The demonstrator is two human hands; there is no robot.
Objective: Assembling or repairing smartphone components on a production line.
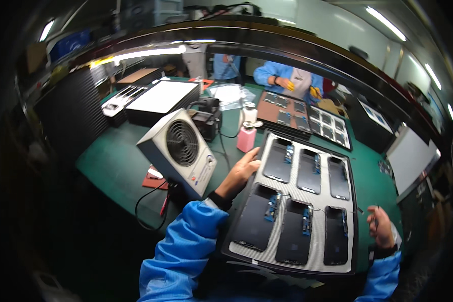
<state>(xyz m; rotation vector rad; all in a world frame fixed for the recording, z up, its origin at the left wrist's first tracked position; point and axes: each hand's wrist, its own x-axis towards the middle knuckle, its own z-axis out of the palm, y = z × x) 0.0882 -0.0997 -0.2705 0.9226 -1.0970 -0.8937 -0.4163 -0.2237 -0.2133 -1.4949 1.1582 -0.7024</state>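
A black-rimmed tray (293, 194) with a pale ribbed lining lies in front of me, tilted. Several dark phone screen panels (257, 216) rest in two rows in it, with blue flex strips along their right sides. My left hand (240, 172) grips the tray's left edge near its far corner. Off the tray's right side, apart from it, hovers my right hand (381, 225). Its fingers are curled, and a thin dark thing seems to show between them, too small and blurred to name.
A white ionizing fan (178, 146) stands left of the tray, its cable beside it. A pink pump bottle (246, 137) sits behind. Farther back are a brown tray (272, 115), another panel tray (332, 126), a white-topped stack (163, 95) and a co-worker's gloved hands (289, 85).
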